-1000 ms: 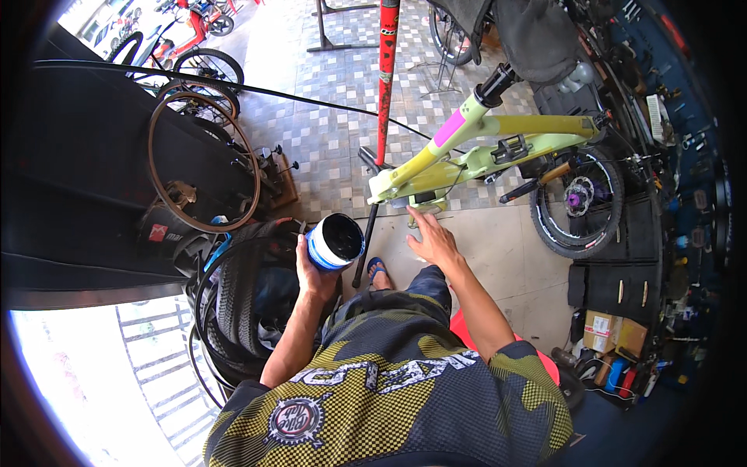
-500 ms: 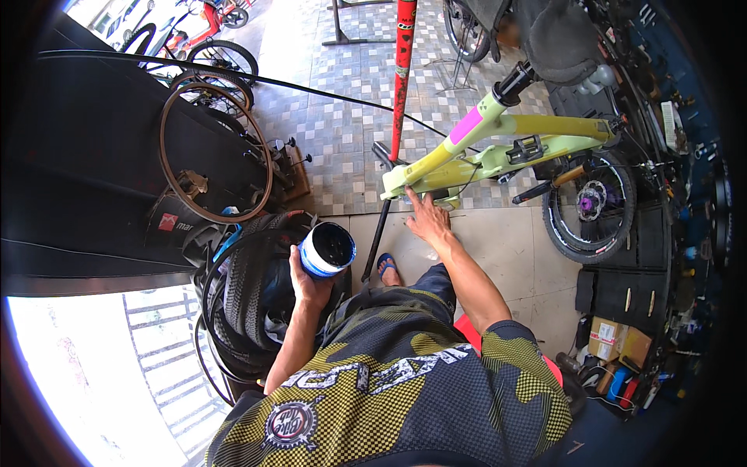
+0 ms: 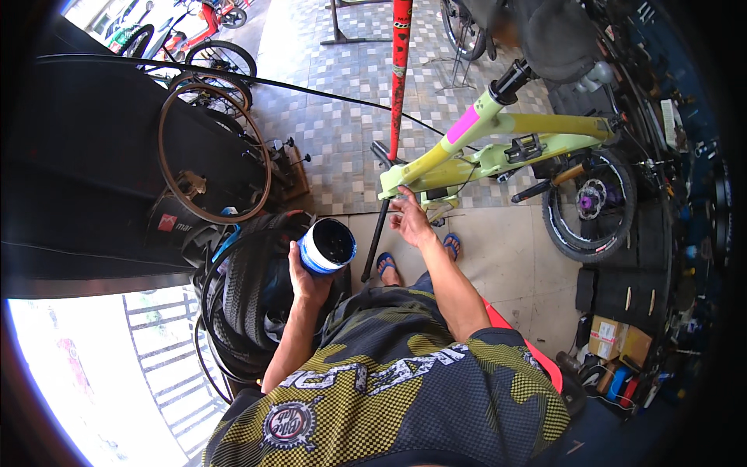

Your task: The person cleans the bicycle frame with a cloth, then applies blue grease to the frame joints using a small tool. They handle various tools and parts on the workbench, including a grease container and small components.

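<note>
In my left hand [image 3: 308, 282] is a white and blue tub [image 3: 315, 261] with dark stuff inside, its open mouth tilted up; my fingers wrap round its side. My right hand [image 3: 412, 221] is raised to the near end of a yellow-green bicycle frame [image 3: 428, 165]. The index finger reaches up to the frame's end and seems to touch it, while the other fingers are bent and apart. I see nothing held in that hand. A pink patch [image 3: 462, 124] marks one tube of the frame.
A red pole [image 3: 400, 78] rises beside the frame's near end. Bicycle tyres [image 3: 243, 300] are piled at my left, below a bare brown rim [image 3: 163, 148]. A wheel with a disc rotor [image 3: 572, 233] stands at the right, near cardboard boxes [image 3: 605, 337].
My right hand has shifted slightly left and turned, its fingers more bent at the frame's end. My right foot has come into view. The tub stays about where it was.
</note>
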The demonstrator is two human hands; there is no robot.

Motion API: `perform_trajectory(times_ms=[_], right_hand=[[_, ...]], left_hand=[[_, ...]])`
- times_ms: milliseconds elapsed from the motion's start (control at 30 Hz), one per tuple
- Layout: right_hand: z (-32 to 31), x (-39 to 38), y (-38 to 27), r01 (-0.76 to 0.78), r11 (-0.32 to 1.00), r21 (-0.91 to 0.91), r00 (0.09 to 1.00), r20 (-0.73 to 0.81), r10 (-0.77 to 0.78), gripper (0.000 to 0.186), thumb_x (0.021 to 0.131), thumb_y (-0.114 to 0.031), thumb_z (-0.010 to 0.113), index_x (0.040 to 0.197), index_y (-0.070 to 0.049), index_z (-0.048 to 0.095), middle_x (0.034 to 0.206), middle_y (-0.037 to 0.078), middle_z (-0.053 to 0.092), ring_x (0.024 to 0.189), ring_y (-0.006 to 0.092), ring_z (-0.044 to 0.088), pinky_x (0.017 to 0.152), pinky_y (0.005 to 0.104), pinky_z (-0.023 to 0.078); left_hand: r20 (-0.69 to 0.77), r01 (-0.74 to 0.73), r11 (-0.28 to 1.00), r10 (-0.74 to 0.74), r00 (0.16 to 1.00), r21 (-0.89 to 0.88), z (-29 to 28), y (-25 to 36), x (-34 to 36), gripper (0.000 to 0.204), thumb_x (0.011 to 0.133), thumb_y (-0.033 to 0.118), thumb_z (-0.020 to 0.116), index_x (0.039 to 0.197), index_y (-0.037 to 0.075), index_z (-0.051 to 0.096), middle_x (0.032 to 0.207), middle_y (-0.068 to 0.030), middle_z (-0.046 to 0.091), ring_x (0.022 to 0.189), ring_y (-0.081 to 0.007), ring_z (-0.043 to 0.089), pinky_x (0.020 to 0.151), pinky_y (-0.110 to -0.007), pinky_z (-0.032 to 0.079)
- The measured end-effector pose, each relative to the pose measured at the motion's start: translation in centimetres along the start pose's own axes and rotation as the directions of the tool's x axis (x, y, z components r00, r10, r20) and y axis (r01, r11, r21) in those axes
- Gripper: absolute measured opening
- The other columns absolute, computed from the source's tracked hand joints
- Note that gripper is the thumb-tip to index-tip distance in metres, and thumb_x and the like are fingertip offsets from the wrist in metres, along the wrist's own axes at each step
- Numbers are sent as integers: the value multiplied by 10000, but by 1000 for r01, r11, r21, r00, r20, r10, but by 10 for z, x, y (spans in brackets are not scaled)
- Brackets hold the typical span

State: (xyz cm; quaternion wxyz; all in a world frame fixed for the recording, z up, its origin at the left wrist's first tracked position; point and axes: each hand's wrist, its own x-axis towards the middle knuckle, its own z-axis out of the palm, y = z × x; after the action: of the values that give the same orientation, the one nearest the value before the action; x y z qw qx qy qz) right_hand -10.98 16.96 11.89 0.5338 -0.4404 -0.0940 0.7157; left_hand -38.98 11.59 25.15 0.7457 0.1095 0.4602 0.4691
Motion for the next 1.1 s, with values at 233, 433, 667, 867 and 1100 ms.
perform_trajectory(times_ms=[233, 433, 667, 867, 1100], right_hand=[[-7, -2, 7, -78, 805, 588, 997, 57, 55, 408, 930, -160, 663, 1307, -296, 589, 922, 3, 631, 734, 164, 570, 596, 300, 500], [-1, -3, 1, -76, 807, 585, 996, 83, 34, 455, 944, -178, 657, 1377, -286, 569, 932, 0, 624, 741, 159, 553, 605, 289, 488], [13, -12, 8, 57, 947, 315, 998, 4, -61, 704, 954, -158, 648, 1599, -318, 416, 931, 13, 587, 757, 139, 562, 625, 325, 510], [-24, -6, 29, 258, 124, -958, 833, 156, -531, 938, 851, -200, 700, 1679, -318, 277, 1202, 175, 555, 861, 407, 666, 848, 510, 589], [6, -37, -19, -69, -181, -981, 940, -3, -342, 976, 869, -187, 685, 1698, -363, 200, 1389, 258, 485, 989, 464, 700, 843, 545, 592]], left_hand=[[11, 31, 999, -31, 999, 8, 7, -2, -1, 713, 1011, 745, 420, 1442, 205, 596, 1386, -66, 681, 1237, -317, 664, 928, -550, 557], [27, 25, 999, -27, 999, 41, 0, -2, -1, 717, 1012, 745, 421, 1462, 211, 582, 1406, -64, 673, 1270, -309, 659, 953, -565, 565], [9, 6, 1000, -6, 1000, 20, -5, -3, -3, 709, 1019, 737, 426, 1471, 211, 575, 1420, -64, 667, 1269, -310, 659, 953, -579, 564], [9, 13, 999, -13, 1000, 31, -9, -5, -4, 711, 1015, 737, 445, 1470, 205, 571, 1410, -69, 669, 1264, -315, 659, 959, -580, 557], [-19, 27, 999, -27, 999, 40, -7, -10, -2, 718, 1005, 748, 460, 1460, 206, 577, 1409, -70, 668, 1263, -323, 659, 959, -579, 551]])
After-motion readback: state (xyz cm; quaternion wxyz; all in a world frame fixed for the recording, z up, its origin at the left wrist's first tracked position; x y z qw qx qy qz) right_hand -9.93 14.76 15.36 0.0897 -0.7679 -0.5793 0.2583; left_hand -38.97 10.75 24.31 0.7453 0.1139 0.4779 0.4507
